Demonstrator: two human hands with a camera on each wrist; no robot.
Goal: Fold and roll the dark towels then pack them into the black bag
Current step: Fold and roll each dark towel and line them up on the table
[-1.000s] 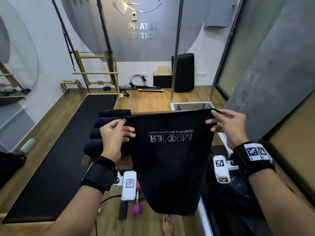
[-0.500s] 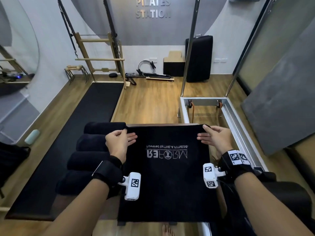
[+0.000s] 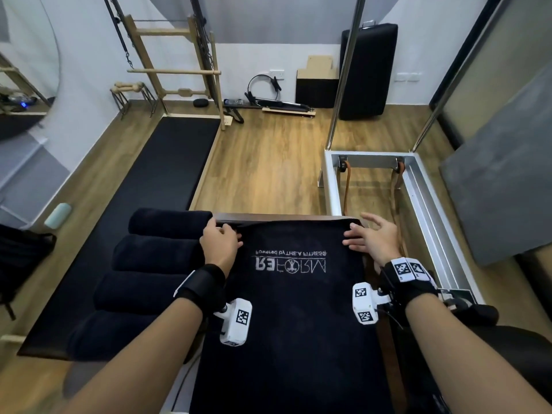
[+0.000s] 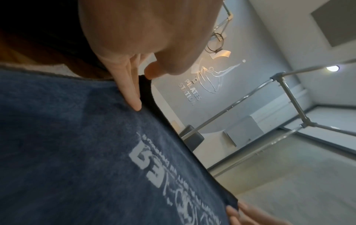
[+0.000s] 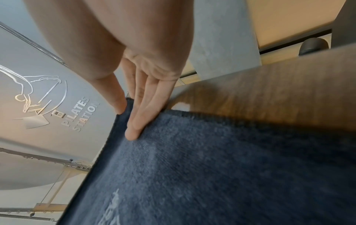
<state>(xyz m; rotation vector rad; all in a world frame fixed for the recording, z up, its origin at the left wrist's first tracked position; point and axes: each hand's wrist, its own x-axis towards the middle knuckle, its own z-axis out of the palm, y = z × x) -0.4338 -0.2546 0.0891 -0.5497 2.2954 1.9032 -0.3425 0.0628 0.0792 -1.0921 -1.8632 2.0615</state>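
Observation:
A dark towel [image 3: 292, 309] with a pale logo lies flat on the wooden table [image 3: 268, 217], its near end hanging over the front edge. My left hand [image 3: 221, 240] rests on the towel's far left corner; in the left wrist view its fingers [image 4: 133, 97] lie straight on the cloth [image 4: 77, 152]. My right hand [image 3: 370, 237] is at the far right corner with spread fingers. In the right wrist view its fingertips [image 5: 138, 121] touch the towel [image 5: 212, 167] beside the hem. Several rolled dark towels [image 3: 155, 252] lie side by side to the left of my left hand.
A long black floor mat [image 3: 155, 186] lies to the left. A metal frame [image 3: 331, 180] with leather straps stands to the right of the table. A black bag-like shape [image 3: 24, 255] sits on the floor at far left. Another dark shape [image 3: 478, 312] sits by my right forearm.
The towel hung in the air from both hands; it has come down flat onto the table. Both hands have let go of the top edge and now rest on its far corners.

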